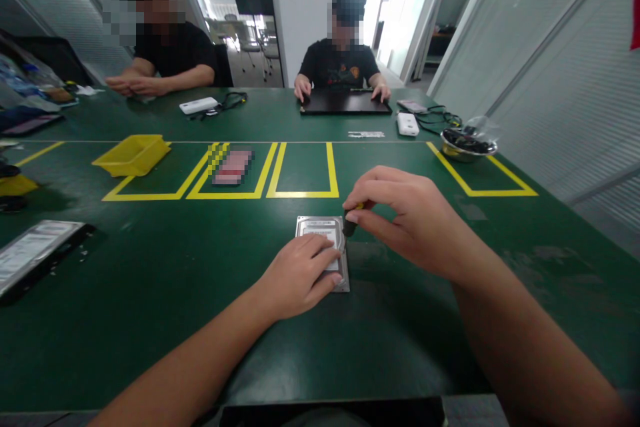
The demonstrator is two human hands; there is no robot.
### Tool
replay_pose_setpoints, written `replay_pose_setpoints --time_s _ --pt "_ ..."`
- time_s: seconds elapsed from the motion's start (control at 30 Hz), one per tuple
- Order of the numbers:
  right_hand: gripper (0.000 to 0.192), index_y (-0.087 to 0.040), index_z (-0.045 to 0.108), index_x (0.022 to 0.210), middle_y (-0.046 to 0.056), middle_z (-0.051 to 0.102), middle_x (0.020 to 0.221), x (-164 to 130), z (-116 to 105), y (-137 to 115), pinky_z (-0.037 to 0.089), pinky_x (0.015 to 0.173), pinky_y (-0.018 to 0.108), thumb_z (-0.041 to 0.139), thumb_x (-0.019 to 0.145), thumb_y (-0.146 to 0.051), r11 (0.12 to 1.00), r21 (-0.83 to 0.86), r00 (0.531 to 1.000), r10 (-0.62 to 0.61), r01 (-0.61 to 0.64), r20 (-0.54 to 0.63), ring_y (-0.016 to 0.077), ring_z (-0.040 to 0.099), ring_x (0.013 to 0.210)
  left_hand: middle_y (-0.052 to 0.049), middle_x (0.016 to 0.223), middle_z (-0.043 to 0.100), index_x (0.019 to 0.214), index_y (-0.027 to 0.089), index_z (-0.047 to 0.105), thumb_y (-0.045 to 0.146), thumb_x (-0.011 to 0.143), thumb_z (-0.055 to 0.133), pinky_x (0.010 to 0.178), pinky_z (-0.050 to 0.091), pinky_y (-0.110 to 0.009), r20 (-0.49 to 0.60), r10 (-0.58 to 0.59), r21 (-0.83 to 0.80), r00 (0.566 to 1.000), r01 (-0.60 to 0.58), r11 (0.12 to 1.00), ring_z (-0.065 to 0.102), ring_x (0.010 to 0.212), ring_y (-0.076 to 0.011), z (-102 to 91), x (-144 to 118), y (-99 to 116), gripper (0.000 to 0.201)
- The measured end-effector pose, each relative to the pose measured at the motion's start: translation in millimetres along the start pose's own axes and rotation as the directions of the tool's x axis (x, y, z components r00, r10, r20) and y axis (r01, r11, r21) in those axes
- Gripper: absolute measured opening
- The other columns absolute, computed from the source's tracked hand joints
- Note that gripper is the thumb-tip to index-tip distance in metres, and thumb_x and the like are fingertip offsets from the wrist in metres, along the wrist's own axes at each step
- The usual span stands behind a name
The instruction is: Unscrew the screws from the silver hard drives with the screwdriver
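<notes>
A silver hard drive point(321, 225) with a white label lies on the green table in front of me. My left hand point(300, 272) rests over its lower left part, fingers curved across the label and thumb near the right edge, holding it down. In my right hand point(410, 217), thumb and fingers pinch a short screwdriver point(349, 223) with a dark and yellow handle. It stands roughly upright by the drive's upper right edge; its tip is too hidden to make out.
At left lies another, larger drive point(37, 253) with small bits beside it. Farther off are a yellow bin point(134, 155), a blurred pinkish object point(233, 167) and a metal bowl point(467, 150) of dark parts. Across the table, one person point(340, 67) touches a black panel point(345, 102); another person point(170, 53) sits left.
</notes>
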State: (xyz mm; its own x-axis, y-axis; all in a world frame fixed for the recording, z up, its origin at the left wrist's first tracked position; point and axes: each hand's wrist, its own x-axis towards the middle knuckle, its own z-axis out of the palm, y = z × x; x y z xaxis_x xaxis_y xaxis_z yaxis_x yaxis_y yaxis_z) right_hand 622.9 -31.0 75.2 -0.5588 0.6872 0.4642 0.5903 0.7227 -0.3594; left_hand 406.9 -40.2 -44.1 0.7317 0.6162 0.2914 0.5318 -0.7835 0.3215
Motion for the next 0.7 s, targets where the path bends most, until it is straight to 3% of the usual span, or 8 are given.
replay_pose_setpoints --time_s 0.43,0.7 --pt "0.015 -0.017 0.067 0.096 0.006 0.067 0.100 -1.9 -2.0 -0.1 0.047 0.081 0.030 0.057 0.089 -0.010 1.000 0.008 1.000 -0.017 0.017 0.019 0.0173 0.061 0.091 -0.013 0.125 0.061 0.124 0.018 0.059 0.039 0.096 0.051 0.105 0.042 -0.051 -0.009 0.039 -0.009 0.999 -0.039 0.999 0.053 0.121 -0.0309 0.7 -2.3 -4.0 0.036" --pt "0.007 -0.017 0.067 0.094 0.005 0.065 0.094 0.1 2.0 0.2 0.046 0.077 0.028 0.062 0.090 -0.018 1.000 -0.026 1.000 0.009 -0.009 -0.003 0.0166 0.060 0.088 -0.013 0.124 0.061 0.124 0.018 0.059 0.038 0.096 0.050 0.104 0.042 -0.052 -0.010 0.043 -0.003 0.999 -0.043 0.999 0.053 0.121 -0.0311 0.9 -2.8 -4.5 0.035"
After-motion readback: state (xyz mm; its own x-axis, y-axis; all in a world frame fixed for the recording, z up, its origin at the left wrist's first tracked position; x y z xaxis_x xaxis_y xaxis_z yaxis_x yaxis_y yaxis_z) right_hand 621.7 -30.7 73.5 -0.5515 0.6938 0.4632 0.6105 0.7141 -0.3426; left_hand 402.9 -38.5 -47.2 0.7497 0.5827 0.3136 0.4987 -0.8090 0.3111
